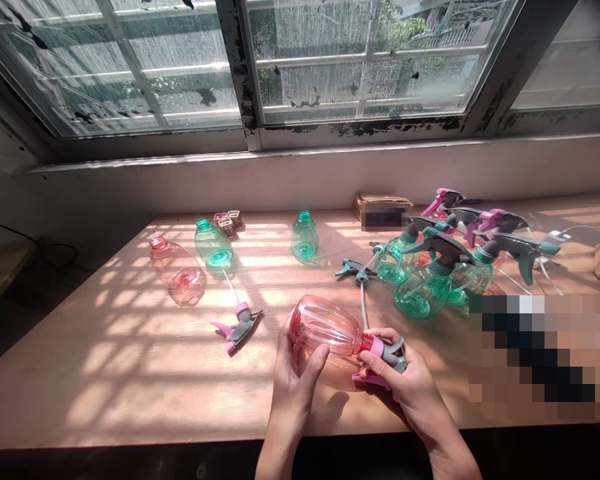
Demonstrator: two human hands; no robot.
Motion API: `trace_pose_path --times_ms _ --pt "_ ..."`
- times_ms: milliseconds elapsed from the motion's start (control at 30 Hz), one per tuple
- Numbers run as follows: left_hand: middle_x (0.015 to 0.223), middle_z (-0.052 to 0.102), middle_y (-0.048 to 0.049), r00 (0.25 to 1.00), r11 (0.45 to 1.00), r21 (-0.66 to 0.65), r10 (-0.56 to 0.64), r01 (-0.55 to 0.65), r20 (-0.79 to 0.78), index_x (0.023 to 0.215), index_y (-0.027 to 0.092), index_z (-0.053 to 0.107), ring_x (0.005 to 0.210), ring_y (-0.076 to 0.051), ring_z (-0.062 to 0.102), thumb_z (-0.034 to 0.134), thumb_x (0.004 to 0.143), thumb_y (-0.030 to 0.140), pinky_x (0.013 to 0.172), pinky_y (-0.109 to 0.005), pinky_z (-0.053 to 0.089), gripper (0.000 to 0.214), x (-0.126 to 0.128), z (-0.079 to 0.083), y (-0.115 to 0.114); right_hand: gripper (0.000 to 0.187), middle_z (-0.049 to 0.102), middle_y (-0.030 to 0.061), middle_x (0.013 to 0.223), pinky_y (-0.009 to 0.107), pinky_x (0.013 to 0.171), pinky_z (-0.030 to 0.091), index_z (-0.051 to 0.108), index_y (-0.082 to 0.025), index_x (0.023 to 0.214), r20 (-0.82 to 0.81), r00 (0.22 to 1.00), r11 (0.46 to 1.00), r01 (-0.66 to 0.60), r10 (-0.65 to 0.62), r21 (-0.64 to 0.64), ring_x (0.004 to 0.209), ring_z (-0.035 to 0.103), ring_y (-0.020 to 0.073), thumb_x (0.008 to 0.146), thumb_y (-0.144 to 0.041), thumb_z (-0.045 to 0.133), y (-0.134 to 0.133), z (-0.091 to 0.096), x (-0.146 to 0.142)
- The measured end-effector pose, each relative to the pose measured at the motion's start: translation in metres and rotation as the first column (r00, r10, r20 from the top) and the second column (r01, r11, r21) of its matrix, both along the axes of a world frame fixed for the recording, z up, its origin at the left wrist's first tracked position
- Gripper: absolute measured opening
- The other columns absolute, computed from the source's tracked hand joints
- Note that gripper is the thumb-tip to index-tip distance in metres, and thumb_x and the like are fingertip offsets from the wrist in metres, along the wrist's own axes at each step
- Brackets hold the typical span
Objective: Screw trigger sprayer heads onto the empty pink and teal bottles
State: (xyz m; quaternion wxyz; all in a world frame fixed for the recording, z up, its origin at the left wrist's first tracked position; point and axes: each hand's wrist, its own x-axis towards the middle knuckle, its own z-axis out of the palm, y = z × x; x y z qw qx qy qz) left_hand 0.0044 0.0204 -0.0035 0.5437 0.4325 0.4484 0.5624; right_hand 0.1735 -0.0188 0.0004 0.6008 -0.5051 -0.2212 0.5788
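Note:
My left hand (297, 370) wraps round the body of a clear pink spray bottle (327, 327), which lies on its side above the table's front edge. My right hand (397, 377) grips the pink and grey trigger head (387, 353) sitting on that bottle's neck. A loose pink and grey trigger head with a dip tube (240, 323) lies on the table to the left of my hands. A loose green trigger head (355, 272) lies just behind the bottle.
A wooden table (130, 360) stands under a window. An open pink bottle (177, 270) and two open green bottles (213, 245) (305, 235) stand at the back left. Several assembled spray bottles (430, 277) cluster at the right. A small box (383, 203) sits by the wall.

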Motion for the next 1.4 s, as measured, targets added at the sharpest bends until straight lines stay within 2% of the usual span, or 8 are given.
trace_pose_path --times_ms 333,567,767,1400 --pt "0.147 0.068 -0.0088 0.998 1.0 -0.018 0.017 -0.016 0.053 0.14 0.028 0.063 0.143 -0.034 0.058 0.085 0.083 0.041 0.123 -0.047 0.041 0.063 0.002 0.007 -0.002 0.054 0.079 -0.0015 0.079 0.033 0.062 0.069 0.071 -0.02 0.107 0.028 0.999 1.0 -0.023 0.022 0.021 0.06 0.079 0.0201 0.068 -0.041 0.101 0.0 -0.001 0.001" --pt "0.134 0.074 -0.0043 0.998 1.0 -0.025 0.011 -0.009 0.063 0.134 0.028 0.066 0.134 -0.03 0.065 0.085 0.084 0.038 0.117 -0.042 0.047 0.055 0.003 0.018 -0.004 0.054 0.079 -0.0018 0.078 0.033 0.063 0.07 0.071 -0.019 0.106 0.032 0.999 0.999 -0.022 0.021 0.026 0.059 0.078 0.0191 0.067 -0.041 0.101 0.0 0.002 0.001" --pt "0.133 0.075 -0.0046 0.996 1.0 -0.025 0.009 -0.006 0.091 0.133 0.027 0.066 0.132 -0.028 0.066 0.084 0.085 0.036 0.116 -0.04 0.048 0.053 0.003 0.018 -0.004 0.055 0.078 -0.0026 0.078 0.033 0.063 0.07 0.072 -0.018 0.106 0.033 0.999 1.0 -0.019 0.018 0.02 0.06 0.077 0.0178 0.067 -0.042 0.101 0.0 0.003 0.001" --pt "0.13 0.076 -0.005 0.999 0.999 -0.028 0.028 -0.027 0.043 0.132 0.027 0.067 0.131 -0.029 0.067 0.084 0.082 0.037 0.115 -0.04 0.05 0.054 0.005 0.022 -0.005 0.053 0.076 -0.0042 0.076 0.032 0.065 0.071 0.071 -0.02 0.107 0.018 1.0 0.999 -0.023 0.023 0.028 0.059 0.076 0.0163 0.068 -0.04 0.101 0.0 -0.001 0.002"
